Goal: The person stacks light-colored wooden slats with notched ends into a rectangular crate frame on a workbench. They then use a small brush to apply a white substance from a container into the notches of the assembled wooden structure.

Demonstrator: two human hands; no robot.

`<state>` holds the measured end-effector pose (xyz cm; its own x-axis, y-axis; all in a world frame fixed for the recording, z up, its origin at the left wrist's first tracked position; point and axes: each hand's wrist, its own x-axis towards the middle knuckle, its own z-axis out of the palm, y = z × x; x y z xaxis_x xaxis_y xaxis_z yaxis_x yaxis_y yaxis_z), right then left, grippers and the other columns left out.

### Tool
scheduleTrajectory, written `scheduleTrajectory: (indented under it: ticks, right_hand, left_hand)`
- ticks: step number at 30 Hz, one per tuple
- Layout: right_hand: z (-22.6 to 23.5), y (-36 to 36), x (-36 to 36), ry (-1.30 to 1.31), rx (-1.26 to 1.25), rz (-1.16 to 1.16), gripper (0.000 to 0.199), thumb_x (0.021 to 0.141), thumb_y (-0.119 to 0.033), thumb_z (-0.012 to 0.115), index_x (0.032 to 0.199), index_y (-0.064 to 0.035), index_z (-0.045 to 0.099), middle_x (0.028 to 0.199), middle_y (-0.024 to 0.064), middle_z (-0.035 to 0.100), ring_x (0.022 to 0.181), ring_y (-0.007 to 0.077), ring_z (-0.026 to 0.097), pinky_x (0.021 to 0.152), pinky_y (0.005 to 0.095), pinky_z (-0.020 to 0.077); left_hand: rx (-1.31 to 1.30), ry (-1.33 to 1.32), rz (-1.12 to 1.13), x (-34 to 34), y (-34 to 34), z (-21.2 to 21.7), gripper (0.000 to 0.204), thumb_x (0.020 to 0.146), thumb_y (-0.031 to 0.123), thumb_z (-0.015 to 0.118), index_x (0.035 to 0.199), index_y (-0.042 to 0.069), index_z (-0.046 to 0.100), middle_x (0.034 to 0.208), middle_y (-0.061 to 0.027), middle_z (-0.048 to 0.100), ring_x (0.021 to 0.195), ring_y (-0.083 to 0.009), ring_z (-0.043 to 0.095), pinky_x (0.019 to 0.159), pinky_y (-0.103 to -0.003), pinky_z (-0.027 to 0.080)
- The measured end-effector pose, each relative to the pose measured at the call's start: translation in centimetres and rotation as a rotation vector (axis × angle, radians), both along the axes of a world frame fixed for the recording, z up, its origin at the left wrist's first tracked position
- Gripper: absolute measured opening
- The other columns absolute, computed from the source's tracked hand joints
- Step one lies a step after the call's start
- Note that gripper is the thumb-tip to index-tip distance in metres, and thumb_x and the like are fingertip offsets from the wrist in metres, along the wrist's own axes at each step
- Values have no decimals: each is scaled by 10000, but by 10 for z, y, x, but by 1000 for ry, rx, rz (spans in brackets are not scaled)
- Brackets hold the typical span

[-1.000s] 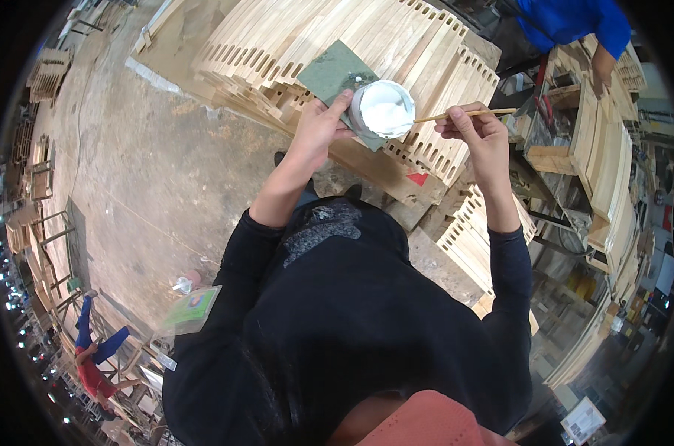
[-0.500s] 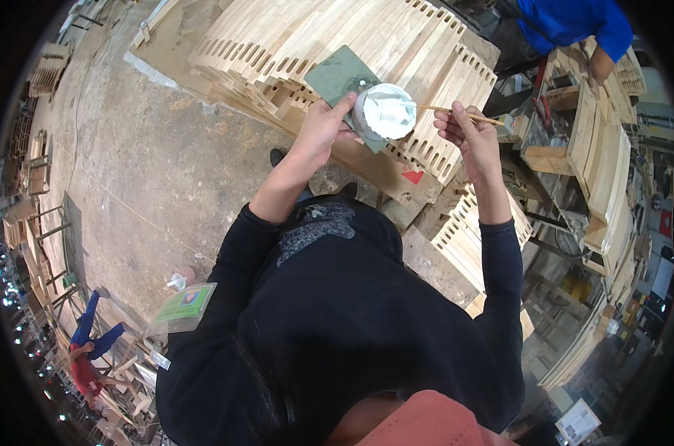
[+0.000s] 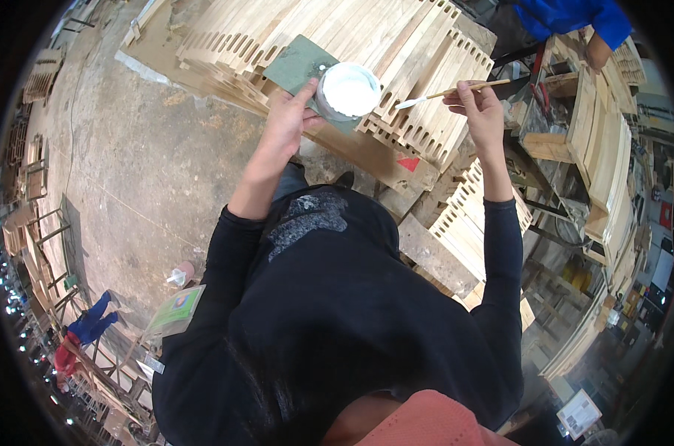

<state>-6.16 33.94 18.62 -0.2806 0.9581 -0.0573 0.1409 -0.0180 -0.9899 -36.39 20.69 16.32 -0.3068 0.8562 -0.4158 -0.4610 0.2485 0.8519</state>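
- Head view, looking down past my black top: a tub of white paste [image 3: 350, 91] sits against a flat green board [image 3: 296, 67], above the near ends of stacked, slotted wooden slats [image 3: 367, 33].
- What could go wrong, as I judge it: the paste-coated tip of my thin stick [image 3: 433, 96] hangs over the slats, so a drip or a careless dip could smear the bare wood.
- The tub is open-topped and held on one side only; a loosened grip or a tilt might let it slide off the board and spill.
- My left hand [image 3: 285, 123] is closed around the edge of the board and tub, thumb on the upper side; I cannot tell how the hidden fingers share the load.
- My right hand [image 3: 480, 108] pinches the stick between thumb and fingers, fingers curled, its whitened end pointing toward the tub but apart from it.
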Motion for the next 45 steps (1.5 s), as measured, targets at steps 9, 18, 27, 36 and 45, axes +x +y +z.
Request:
scheduleTrajectory:
  ticks: [9, 18, 27, 36, 45]
  right_hand:
    - [2, 0, -19, -212, 128, 70, 286, 986, -230, 655, 1051, 47, 618, 894, 122, 730, 830, 171, 728, 729, 275, 565]
    - [14, -9, -43, -403, 502, 206, 242, 936, -220, 708, 995, 11, 664, 838, 127, 730, 782, 191, 733, 681, 292, 559]
    - [30, -13, -53, -474, 705, 366, 246, 897, -244, 746, 922, -17, 654, 743, 124, 675, 681, 239, 698, 603, 330, 525]
    - [39, -12, -56, -575, 660, 412, 190, 905, -185, 735, 954, -8, 689, 807, 109, 731, 770, 187, 734, 679, 301, 555]
    - [74, -9, -36, -303, 508, 262, 137, 943, -124, 684, 1003, -2, 671, 905, 93, 755, 881, 177, 740, 787, 286, 575]
  left_hand:
    - [49, -21, 11, -3, -4, 3, 350, 993, 263, 618, 1164, -43, 612, 1062, -115, 693, 830, -196, 725, 672, -310, 608]
    - [8, -12, -13, -6, -5, 3, 326, 1007, 252, 594, 1217, 2, 600, 1080, -93, 707, 916, -189, 721, 741, -324, 614]
    - [21, -23, 40, -6, -7, 4, 362, 999, 272, 610, 1201, -28, 594, 1080, -115, 692, 868, -186, 709, 674, -304, 589]
    - [1, 2, -25, -11, -7, 5, 346, 1011, 257, 592, 1249, 5, 584, 1106, -90, 696, 920, -185, 717, 753, -319, 607]
    - [-13, -3, 4, -3, 1, 3, 376, 988, 276, 630, 1216, -21, 593, 1081, -99, 696, 892, -203, 720, 731, -320, 606]
